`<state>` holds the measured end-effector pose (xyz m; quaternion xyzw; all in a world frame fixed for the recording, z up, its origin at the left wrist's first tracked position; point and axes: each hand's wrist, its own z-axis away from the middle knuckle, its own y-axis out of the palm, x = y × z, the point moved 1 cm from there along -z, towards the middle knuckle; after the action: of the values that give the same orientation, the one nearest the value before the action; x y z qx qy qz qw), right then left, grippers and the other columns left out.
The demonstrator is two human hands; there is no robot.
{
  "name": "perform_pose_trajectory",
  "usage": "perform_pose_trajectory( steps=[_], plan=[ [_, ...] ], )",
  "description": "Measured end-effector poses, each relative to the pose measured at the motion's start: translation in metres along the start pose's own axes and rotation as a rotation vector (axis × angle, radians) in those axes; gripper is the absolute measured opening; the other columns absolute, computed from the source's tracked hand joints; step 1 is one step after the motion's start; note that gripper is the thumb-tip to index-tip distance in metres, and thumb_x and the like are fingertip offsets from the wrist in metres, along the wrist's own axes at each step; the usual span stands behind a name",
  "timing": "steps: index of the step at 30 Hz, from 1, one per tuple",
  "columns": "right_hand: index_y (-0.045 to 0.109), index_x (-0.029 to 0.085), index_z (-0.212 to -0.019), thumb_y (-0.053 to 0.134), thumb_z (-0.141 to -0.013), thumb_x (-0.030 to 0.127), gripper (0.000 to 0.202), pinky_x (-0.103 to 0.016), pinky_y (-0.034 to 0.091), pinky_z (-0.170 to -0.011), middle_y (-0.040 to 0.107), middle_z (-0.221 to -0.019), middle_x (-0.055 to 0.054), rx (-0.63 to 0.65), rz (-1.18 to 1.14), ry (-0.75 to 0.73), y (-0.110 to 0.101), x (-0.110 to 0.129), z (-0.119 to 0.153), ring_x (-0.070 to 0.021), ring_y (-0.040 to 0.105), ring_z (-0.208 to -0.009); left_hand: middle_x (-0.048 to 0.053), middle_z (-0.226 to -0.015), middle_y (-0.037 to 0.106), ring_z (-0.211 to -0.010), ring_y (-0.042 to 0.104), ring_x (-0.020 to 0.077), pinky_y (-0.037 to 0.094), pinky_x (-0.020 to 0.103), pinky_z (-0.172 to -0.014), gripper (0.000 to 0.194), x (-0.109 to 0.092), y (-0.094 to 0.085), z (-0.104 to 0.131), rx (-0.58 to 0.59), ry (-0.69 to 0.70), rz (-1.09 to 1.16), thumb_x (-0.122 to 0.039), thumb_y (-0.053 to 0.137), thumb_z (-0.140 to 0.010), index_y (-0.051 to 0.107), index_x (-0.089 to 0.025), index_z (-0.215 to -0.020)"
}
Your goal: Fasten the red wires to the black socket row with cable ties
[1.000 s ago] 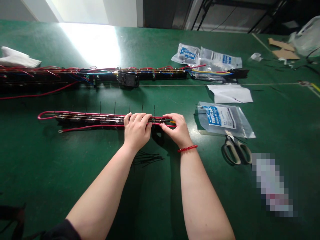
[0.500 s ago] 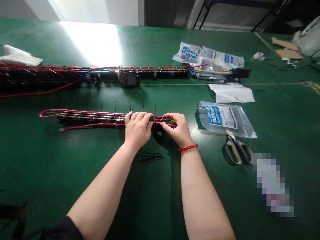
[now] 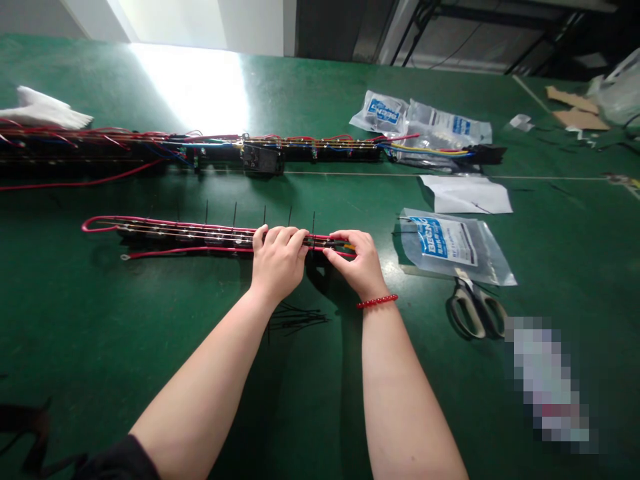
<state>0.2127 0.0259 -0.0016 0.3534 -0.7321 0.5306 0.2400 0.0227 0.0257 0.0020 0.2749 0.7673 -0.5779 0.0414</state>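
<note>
Next to no change over the last second: only a slight drift of the whole view, with left hand [image 3: 279,263] and right hand [image 3: 361,265] kept at the same spots on the long, narrow black strip assembly with metallic rails [image 3: 215,235]. Probably a steady hold, then; no visible advance in the work.

Left hand palm-down mid-frame, fingers bent over the far edge, thumb toward the near side; pressure impossible to tell. Right hand just beside, part-closed, thumb and fingers across the right end, next to a short yellow wire [image 3: 350,247].

Strip assembly stretched left to right from left-centre to mid-frame, on the glossy green tabletop [image 3: 125,347]. Look: dark body, thin lengthwise metallic lines, small shiny spots. Thick red insulated cable [image 3: 200,250] along both long sides, looped past the left end; ring-shaped metal terminal [image 3: 125,257] at left tip of the near-side length. Row of thin black ties [image 3: 235,215] pointing up-frame from the far edge. Loose pile of thin black strands [image 3: 300,319] below, apart from the strip.
</note>
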Motion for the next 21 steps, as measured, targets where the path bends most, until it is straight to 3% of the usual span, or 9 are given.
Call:
perform_pose_trajectory(
  steps=[6,13,21],
  plan=[
    [0.068,0.023,-0.1,0.071,-0.082,0.037,0.023,-0.046,0.049,-0.095,0.073,-0.104,-0.006,-0.023,0.048,-0.033,0.0,0.001,0.001,-0.0281,0.061,-0.104,0.005,-0.127,0.07,-0.121,0.057,0.0272,0.024,0.051,-0.117,0.03,0.0,-0.001,-0.001,0.006,-0.013,0.003,-0.032,0.045,-0.1,0.064,-0.027,-0.123],
    [0.068,0.023,-0.106,0.06,-0.091,0.033,0.02,-0.046,0.042,-0.102,0.072,-0.11,-0.008,-0.161,0.258,-0.146,0.005,0.026,0.003,-0.0278,0.059,-0.112,0.005,-0.125,0.07,-0.121,0.057,0.027,0.025,0.051,-0.117,0.03,0.0,-0.001,-0.001,0.014,-0.026,-0.014,-0.033,0.044,-0.1,0.064,-0.027,-0.123],
    [0.072,0.022,-0.099,0.057,-0.093,0.027,0.017,-0.042,0.045,-0.098,0.076,-0.099,-0.006,-0.161,0.225,-0.146,0.011,0.033,-0.001,-0.0246,0.065,-0.103,0.005,-0.125,0.07,-0.121,0.057,0.0269,0.025,0.05,-0.117,0.03,-0.001,0.0,-0.001,0.008,-0.031,-0.014,-0.033,0.045,-0.1,0.064,-0.027,-0.123]
  ],
)
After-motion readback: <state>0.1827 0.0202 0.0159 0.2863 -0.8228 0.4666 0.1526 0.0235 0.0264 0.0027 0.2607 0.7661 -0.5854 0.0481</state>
